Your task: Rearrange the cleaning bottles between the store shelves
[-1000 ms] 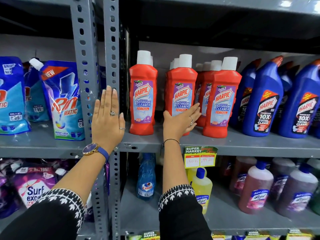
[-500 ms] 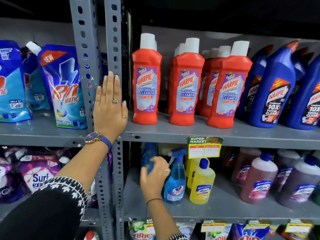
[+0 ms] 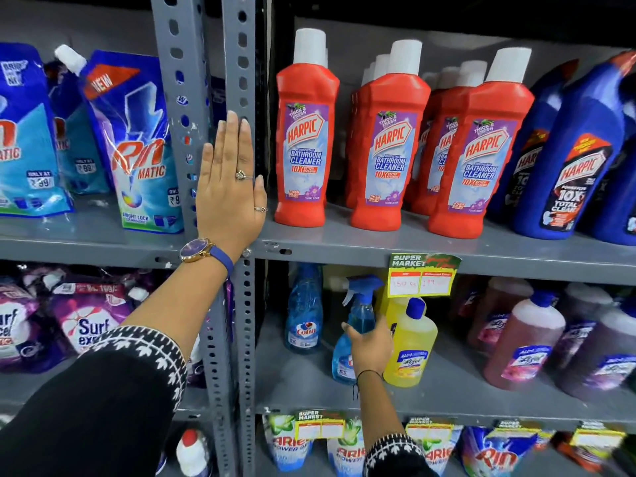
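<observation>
My right hand is wrapped around a blue Colin spray bottle with a blue trigger, on the lower shelf. A second blue Colin bottle stands upright to its left and further back. A yellow Lizol bottle stands touching my hand on the right. My left hand lies flat with fingers together on the grey shelf upright. Red Harpic bathroom cleaner bottles stand in rows on the upper shelf.
Blue Harpic bottles fill the upper shelf's right end. Pink and purple Lizol bottles stand on the lower shelf's right. Rin pouches and Surf pouches occupy the left bay. Ariel pouches sit below. A price tag hangs above the yellow bottle.
My right hand dropped from the red Harpic bottles to the lower shelf and closed around the blue spray bottle. The left hand stayed on the upright. The view moved closer.
</observation>
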Demonstrator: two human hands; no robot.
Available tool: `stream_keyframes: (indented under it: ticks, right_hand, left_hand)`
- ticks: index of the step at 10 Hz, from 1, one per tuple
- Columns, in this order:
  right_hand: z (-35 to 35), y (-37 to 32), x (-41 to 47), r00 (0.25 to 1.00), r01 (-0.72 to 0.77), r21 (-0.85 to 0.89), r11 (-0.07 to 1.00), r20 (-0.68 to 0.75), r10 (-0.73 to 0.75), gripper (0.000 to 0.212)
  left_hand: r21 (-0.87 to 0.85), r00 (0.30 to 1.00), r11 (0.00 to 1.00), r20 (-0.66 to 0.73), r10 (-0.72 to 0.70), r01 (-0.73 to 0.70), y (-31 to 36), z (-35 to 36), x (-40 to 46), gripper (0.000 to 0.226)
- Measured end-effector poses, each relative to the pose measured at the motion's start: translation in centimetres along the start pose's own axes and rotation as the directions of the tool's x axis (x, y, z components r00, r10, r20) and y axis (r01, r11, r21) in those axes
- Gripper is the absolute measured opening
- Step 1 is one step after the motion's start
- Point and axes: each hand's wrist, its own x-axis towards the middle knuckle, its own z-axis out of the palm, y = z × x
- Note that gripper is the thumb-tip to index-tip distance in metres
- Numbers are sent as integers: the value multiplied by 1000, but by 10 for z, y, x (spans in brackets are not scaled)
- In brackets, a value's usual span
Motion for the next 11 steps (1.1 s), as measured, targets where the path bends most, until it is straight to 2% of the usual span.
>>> stream_keyframes:
  ticks: [1,2,5,7,9,10,11]
  right_hand:
    - [1,-6,-9,1000,15,-22,1000,-17,-15,53]
    - [9,-16,-20,998,55,-95,994,28,-52,52]
    - [44,-40,-51,958,180,-137,974,248,-142,56]
    - [50,-41,-56,954,212,-195,957,256,-159,65]
    - [46,-42,-57,941,245,-221,944,287,-177,63]
    - [44,-42,-54,932,243,-221,945,324,-164,62]
    - [40,-43,-50,908,263,-246,933,391,-153,71]
  left_hand:
    - [2,1000,1000,-10,4,-4,-1,0,0,66]
    - [1,1000,1000,-24,17,-17,-1,1,0,66]
    - [6,999,1000,-32,21,-20,-3,3,-1,67]
    - [2,1000,1000,-22,11,-11,-3,4,-1,66]
    - [22,1000,1000,-3,-7,7,1,1,-2,67]
    - [18,1000,999,-5,-27,27,6,-1,0,67]
    - [30,997,997,48,-67,66,8,-5,0,66]
